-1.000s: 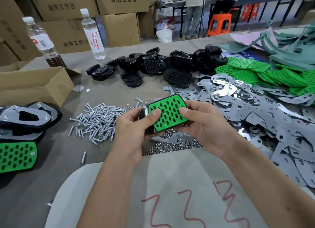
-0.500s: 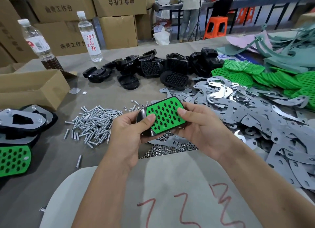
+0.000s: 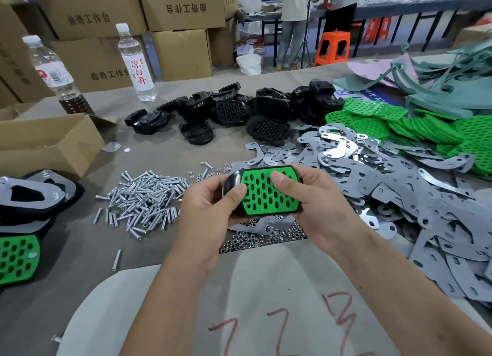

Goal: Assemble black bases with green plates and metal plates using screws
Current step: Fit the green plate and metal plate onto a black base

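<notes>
Both hands hold one black base (image 3: 231, 183) with a perforated green plate (image 3: 269, 195) lying in its top. My left hand (image 3: 210, 214) grips the left end, thumb on the plate. My right hand (image 3: 316, 206) grips the right end, thumb pressing the plate's upper middle. Loose screws (image 3: 143, 201) lie in a heap to the left. Small nuts (image 3: 255, 239) lie just below the held part. More black bases (image 3: 239, 113) are piled at the back, green plates (image 3: 415, 129) at the right, grey metal plates (image 3: 399, 195) across the right side.
Assembled pieces (image 3: 26, 195) are stacked at the left edge, one with its green face up (image 3: 18, 257). An open cardboard box (image 3: 50, 142) and two water bottles (image 3: 137, 62) stand at the back left. A white sheet with red marks (image 3: 266, 315) covers the near table edge.
The held base and plate have levelled out from a tilt, and my right thumb has slid from the plate's right edge onto its upper middle.
</notes>
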`<state>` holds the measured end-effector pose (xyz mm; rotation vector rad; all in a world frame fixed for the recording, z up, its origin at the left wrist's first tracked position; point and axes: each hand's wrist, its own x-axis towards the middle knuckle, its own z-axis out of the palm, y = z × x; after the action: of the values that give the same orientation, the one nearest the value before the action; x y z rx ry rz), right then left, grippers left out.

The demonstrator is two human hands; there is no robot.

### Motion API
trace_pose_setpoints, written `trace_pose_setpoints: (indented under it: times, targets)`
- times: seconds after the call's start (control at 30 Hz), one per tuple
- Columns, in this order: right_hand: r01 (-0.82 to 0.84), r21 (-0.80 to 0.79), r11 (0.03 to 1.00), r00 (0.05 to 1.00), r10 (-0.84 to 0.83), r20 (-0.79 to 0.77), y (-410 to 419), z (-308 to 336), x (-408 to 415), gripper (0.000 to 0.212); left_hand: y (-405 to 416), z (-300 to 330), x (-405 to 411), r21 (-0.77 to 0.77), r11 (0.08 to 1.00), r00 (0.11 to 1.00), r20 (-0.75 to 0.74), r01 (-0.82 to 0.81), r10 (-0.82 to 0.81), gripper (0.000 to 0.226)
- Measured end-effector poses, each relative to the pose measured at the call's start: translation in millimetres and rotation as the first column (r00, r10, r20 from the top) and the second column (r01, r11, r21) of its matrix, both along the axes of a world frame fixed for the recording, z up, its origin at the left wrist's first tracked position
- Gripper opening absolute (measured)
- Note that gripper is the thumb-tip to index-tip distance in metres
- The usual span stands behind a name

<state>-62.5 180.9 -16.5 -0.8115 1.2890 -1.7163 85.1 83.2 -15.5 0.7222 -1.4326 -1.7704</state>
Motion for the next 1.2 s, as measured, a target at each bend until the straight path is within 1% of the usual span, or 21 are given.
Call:
trace_pose_setpoints:
  times: [0.13, 0.2, 0.3, 0.4, 0.43, 0.53, 0.6, 0.63, 0.7, 0.77, 0.83, 0.97, 1.03, 1.07, 1.13, 1.2]
  targets:
    - [-0.082, -0.063, 0.995, 0.997, 0.083, 0.012, 2.4, 1.2, -3.2, 0.023, 0.3, 3.6, 3.8, 0.005, 1.0, 0.998, -0.068, 0.017, -0.017, 0.015]
    - [-0.11, -0.08, 0.991, 0.993, 0.113, 0.024, 2.8, -0.2, -3.7, 0.027, -0.6, 3.7, 6.2, 0.014, 1.0, 0.997, -0.077, 0.013, -0.012, 0.016]
    - [-0.118, -0.022, 0.993, 0.993, 0.118, 0.01, 2.5, 0.3, -3.9, 0.032, -2.0, 2.2, 7.7, -0.009, 1.0, 1.0, -0.031, 0.005, -0.005, 0.016]
    - [-0.122, 0.053, 0.991, 0.992, 0.12, 0.03, 3.4, 2.5, -3.8, 0.018, -5.1, 1.6, 10.1, -0.049, 0.998, 0.999, 0.037, 0.039, -0.037, 0.012]
    - [-0.121, 0.07, 0.99, 0.993, 0.12, 0.018, 3.7, 3.0, -3.2, 0.018, -5.1, 1.3, 10.5, -0.062, 0.996, 0.997, 0.058, 0.063, -0.06, 0.014]
    - [-0.06, 0.113, 0.992, 0.991, 0.073, -0.112, 3.0, 4.1, 1.8, 0.033, -1.7, 0.0, 8.1, -0.074, 0.99, 0.991, 0.062, 0.121, -0.117, 0.013]
    - [0.015, 0.092, 0.996, 0.984, 0.002, -0.176, 0.9, 4.1, 5.7, 0.032, -0.2, -2.2, 5.6, -0.051, 0.994, 0.994, 0.044, 0.101, -0.099, 0.013]
    - [0.062, 0.069, 0.996, 0.982, -0.049, -0.18, 0.0, 3.8, 7.0, 0.031, 0.8, -1.7, 4.7, -0.026, 0.995, 0.995, 0.037, 0.092, -0.091, 0.01]
    - [0.145, 0.009, 0.989, 0.981, -0.143, -0.134, -1.1, 3.7, 7.5, 0.032, 1.0, -2.7, 3.5, -0.015, 0.996, 0.995, 0.036, 0.089, -0.088, 0.024]
    - [0.178, -0.028, 0.984, 0.982, -0.179, -0.056, -1.4, 3.9, 6.0, 0.033, 1.5, -2.8, 1.9, -0.038, 0.996, 0.996, 0.025, 0.086, -0.085, 0.029]
    - [0.153, -0.017, 0.988, 0.988, -0.153, -0.005, -0.8, 4.6, 4.3, 0.033, 1.4, -1.9, 0.6, -0.057, 0.995, 0.997, -0.001, 0.078, -0.078, 0.025]
    - [-0.023, 0.059, 0.998, 0.995, 0.017, 0.097, 3.7, 7.6, -0.8, 0.027, -2.2, -1.5, 3.3, -0.025, 0.993, 0.993, -0.029, 0.113, -0.113, 0.02]
    - [-0.13, 0.067, 0.989, 0.985, 0.121, 0.127, 6.4, 9.8, -3.9, 0.04, -3.2, -1.8, 5.5, 0.0, 0.993, 0.992, -0.032, 0.119, -0.119, 0.022]
    - [-0.167, 0.058, 0.984, 0.98, 0.159, 0.123, 7.1, 11.4, -4.3, 0.043, -3.4, -2.5, 5.7, 0.009, 0.993, 0.993, -0.018, 0.12, -0.12, 0.022]
    - [-0.167, 0.031, 0.985, 0.982, 0.163, 0.099, 8.0, 12.3, -2.9, 0.041, -3.4, -3.7, 6.0, 0.027, 0.992, 0.993, 0.009, 0.12, -0.12, 0.024]
    - [-0.113, 0.012, 0.994, 0.991, 0.112, 0.068, 6.7, 10.3, 0.3, 0.04, -4.9, -3.7, 6.7, 0.031, 0.993, 0.994, -0.017, 0.111, -0.11, 0.026]
